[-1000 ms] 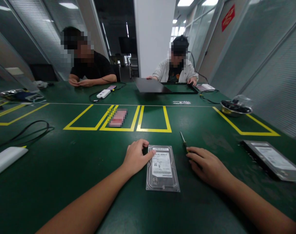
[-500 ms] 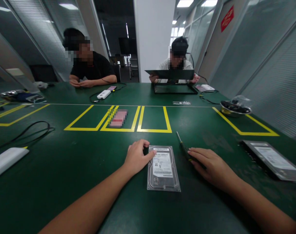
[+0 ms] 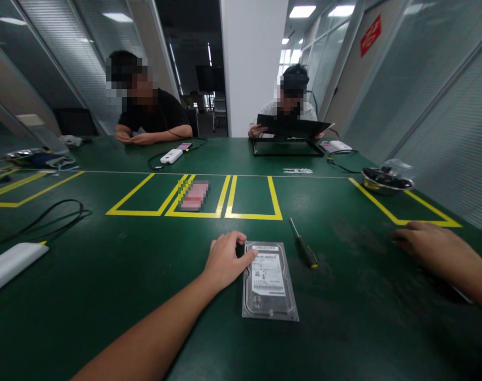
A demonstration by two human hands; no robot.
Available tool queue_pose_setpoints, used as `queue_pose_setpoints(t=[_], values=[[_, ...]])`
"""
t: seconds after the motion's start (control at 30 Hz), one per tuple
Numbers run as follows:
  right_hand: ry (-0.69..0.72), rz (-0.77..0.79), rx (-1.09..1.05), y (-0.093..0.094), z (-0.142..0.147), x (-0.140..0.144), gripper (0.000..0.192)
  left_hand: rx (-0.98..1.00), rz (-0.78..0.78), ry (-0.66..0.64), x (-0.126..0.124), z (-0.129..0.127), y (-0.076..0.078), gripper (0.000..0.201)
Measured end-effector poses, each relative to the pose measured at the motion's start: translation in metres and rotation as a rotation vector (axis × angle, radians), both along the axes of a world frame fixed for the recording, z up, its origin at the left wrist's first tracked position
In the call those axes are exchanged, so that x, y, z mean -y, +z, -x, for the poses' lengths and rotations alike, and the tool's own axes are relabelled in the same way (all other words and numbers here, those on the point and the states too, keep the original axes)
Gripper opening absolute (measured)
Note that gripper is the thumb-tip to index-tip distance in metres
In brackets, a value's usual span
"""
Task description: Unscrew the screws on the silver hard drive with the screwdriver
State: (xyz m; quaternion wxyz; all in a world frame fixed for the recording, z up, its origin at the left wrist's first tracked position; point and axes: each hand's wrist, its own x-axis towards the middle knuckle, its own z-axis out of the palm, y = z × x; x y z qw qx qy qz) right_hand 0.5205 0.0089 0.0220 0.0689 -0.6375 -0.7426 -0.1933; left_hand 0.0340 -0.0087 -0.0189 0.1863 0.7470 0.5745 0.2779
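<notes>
Under the left hand (image 3: 225, 259) the hard drive (image 3: 269, 280) is steadied, unopened; right hand (image 3: 427, 246) seemingly empty, screwdriver (image 3: 303, 250) untouched between them

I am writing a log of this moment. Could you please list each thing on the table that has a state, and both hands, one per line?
Hard drive: flat, label up, cover closed.
Screwdriver: lying flat, nobody holds it.
Left hand: fingers on the drive's far left corner, holding nothing.
Right hand: open, palm down over the table, empty.
Bowl: upright, dark parts inside.
Panel: lifted and tilted in another person's hands.
</notes>
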Motion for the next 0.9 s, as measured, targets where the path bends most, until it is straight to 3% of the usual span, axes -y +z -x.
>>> queue_pose_setpoints(t=[0.1,0.2,0.57,0.9], values=[[0.021,0.291,0.005,0.000,-0.019,-0.013,0.013,-0.003,0.002,0.004,0.000,0.000,-0.001,0.030],[-0.006,0.359,0.009,-0.002,-0.027,-0.020,0.013,0.000,0.002,0.002,-0.001,0.000,-0.002,0.029],[0.020,0.396,0.011,-0.007,-0.031,-0.023,0.011,0.008,0.004,-0.006,0.000,0.001,-0.001,0.030],[0.062,0.299,0.054,-0.001,-0.010,-0.016,0.011,0.000,0.005,-0.007,-0.001,0.000,-0.001,0.030]])
